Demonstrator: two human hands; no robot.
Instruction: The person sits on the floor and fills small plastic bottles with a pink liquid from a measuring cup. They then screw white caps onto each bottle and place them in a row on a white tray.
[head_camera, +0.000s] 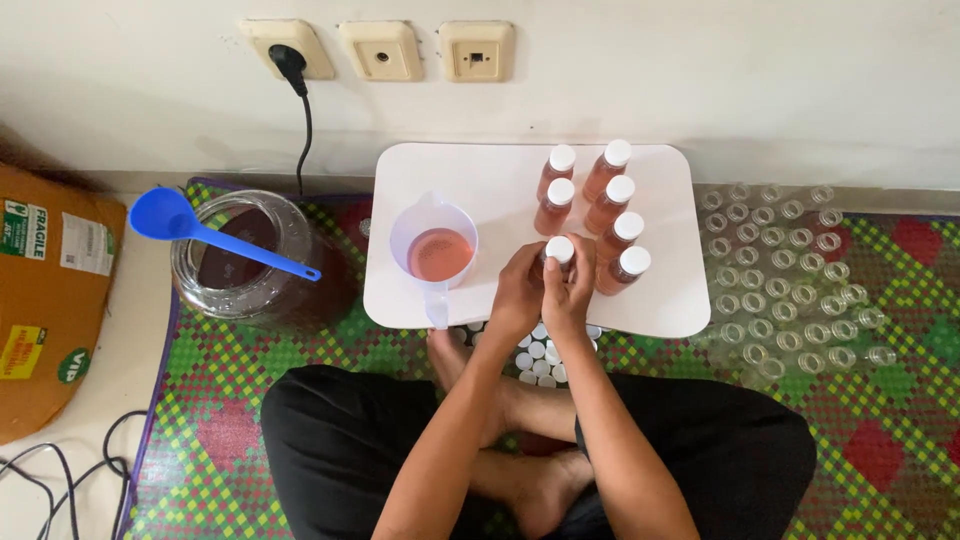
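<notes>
Crossed legs (520, 460) sit close, on the mat. Both hands, left (517, 292) & right (570, 295), pinch a small bottle (559, 252) w/ white cap at the worktop (480, 180) front edge. Best: keep bottle straight up, turn cap snug, don't bump the jug (434, 250).

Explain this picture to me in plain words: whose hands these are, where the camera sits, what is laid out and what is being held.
There is no machine here. A person sits cross-legged on a chequered woven mat, and the single camera is worn on their head, looking down. Their left hand and right hand together grip a small white-capped bottle of pinkish liquid over a low white tray table. On the table stand seven more such filled bottles and a white plastic jug of pinkish liquid. To the left stands a big glass jar with a blue plastic ladle across it. To the right lie rows of empty clear bottles; loose white caps lie by the feet.
</notes>
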